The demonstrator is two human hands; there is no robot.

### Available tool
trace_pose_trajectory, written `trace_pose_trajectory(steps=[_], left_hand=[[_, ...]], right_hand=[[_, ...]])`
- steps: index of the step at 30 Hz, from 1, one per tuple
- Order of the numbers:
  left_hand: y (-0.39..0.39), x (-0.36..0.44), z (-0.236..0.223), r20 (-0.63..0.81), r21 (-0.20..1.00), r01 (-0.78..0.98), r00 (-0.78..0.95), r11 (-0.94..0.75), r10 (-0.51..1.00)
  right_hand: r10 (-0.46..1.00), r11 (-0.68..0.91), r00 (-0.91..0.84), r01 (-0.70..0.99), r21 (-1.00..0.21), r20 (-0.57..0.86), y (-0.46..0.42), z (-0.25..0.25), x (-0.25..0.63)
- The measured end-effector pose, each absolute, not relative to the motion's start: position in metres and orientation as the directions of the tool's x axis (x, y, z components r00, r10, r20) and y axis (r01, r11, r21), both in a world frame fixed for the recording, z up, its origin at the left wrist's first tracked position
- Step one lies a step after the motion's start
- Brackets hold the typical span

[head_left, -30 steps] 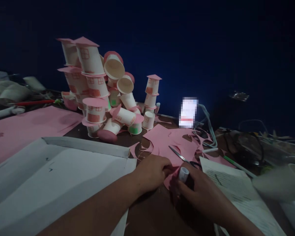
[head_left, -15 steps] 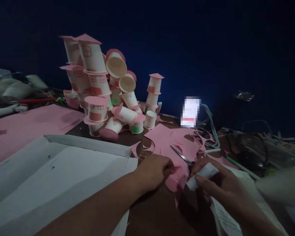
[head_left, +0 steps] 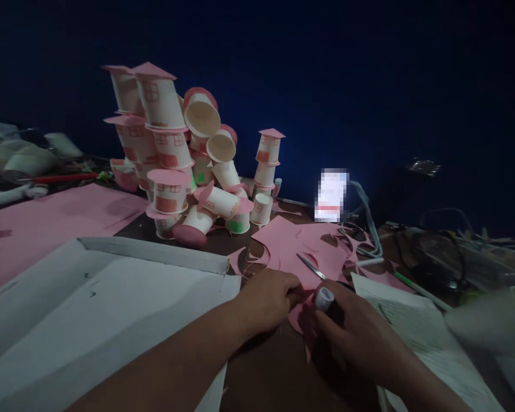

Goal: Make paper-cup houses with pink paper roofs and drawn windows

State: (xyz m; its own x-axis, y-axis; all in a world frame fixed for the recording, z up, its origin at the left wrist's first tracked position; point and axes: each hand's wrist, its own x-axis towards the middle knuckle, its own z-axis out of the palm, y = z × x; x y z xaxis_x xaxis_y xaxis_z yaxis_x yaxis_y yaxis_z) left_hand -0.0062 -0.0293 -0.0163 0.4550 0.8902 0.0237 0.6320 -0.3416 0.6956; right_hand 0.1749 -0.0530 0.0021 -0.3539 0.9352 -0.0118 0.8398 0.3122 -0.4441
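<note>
My left hand (head_left: 271,302) is closed, its curled fingers gripping the edge of a cut piece of pink paper (head_left: 298,319) low over the dark table. Upright in my right hand (head_left: 347,320) is a white glue stick (head_left: 325,298), whose lower end is hidden by my fingers and is close over the paper. Just beyond both hands lie scissors (head_left: 311,266), blades pointing away to the left, handles largely covered by my right hand. Under them spreads a larger sheet of pink paper (head_left: 281,237) with round cut-outs.
Paper cups with pink paper roofs (head_left: 161,103) stand stacked and toppled at the back. A white box lid (head_left: 154,257) takes up the left front. To the right are a printed sheet (head_left: 412,320), a green pencil (head_left: 420,292) and a blurred paper cup (head_left: 493,320). A lit phone (head_left: 331,194) stands behind.
My right hand has moved left onto the pink paper, and the glue stick has turned from slanted to upright. More of the printed sheet shows. My left hand keeps its place.
</note>
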Motion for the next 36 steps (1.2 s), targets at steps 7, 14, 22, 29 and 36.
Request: trace_pose_trajectory(steps=[7,14,22,29,36], left_hand=[[-0.028,-0.005,-0.018,0.044,0.688,0.629,0.463,-0.363,0.885],[-0.029,-0.007,-0.016,0.056,0.693,0.616,0.472,-0.374,0.880],[-0.028,-0.006,-0.019,0.036,0.716,0.611,0.451,-0.339,0.892],[-0.028,-0.005,-0.018,0.023,0.717,0.618,0.442,-0.324,0.897],[-0.030,-0.007,-0.014,0.027,0.690,0.633,0.462,-0.350,0.887]], right_hand=[[0.917,0.307,-0.394,0.806,-0.507,-0.070,-0.056,0.008,0.174],[0.963,0.078,-0.259,0.534,-0.842,-0.075,-0.054,0.016,0.195],[0.922,0.330,-0.382,0.687,-0.647,0.065,-0.053,0.003,0.173],[0.941,0.298,-0.333,0.748,-0.593,0.053,-0.051,-0.003,0.172],[1.000,0.000,-0.023,0.218,-0.976,-0.005,-0.046,0.012,0.197]])
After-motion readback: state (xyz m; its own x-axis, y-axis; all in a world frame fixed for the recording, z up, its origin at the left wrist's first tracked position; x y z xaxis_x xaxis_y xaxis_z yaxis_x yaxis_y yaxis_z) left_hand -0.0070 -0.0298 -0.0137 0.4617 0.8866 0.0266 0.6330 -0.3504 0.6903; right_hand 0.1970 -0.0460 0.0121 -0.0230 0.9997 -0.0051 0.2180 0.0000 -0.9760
